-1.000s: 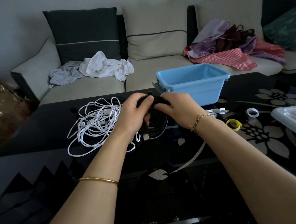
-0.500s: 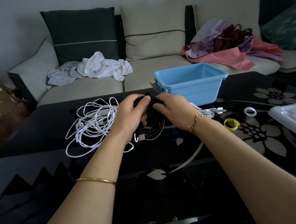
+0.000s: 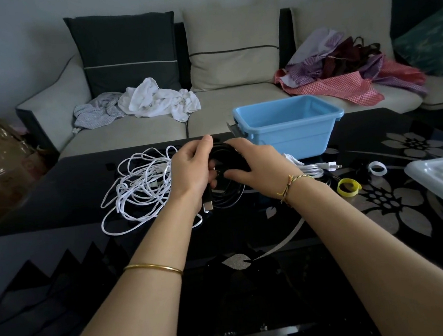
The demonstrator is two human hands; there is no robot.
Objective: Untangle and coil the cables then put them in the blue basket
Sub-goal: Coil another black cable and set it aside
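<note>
Left hand [image 3: 192, 170] is curled round the left side of the black cable [image 3: 231, 194], thumb raised over the top of the loops. Right hand [image 3: 260, 165] is curved over the right side of the same bundle, thumb pressed against the front of the loops. Both hands hold this one item.

Head view: the black cable forms a loose coil just above the surface [image 3: 56, 210], directly in front of the blue basket [image 3: 293, 142], with its connector [image 3: 208, 203] hanging from the lower left. The white cable [image 3: 141, 189] lies in a tangled heap to the left, touching the surface. A second white lead with a plug [image 3: 320, 167] lies beside the basket.

Handling assessment: the black cable appears light, flexible and somewhat springy, so the loops are likely to spread if released. Grip across all loops together, on opposite sides of the coil, not by the connector. A yellow strap [image 3: 348, 186] lies to the right, probably suited to binding the coil.
</note>
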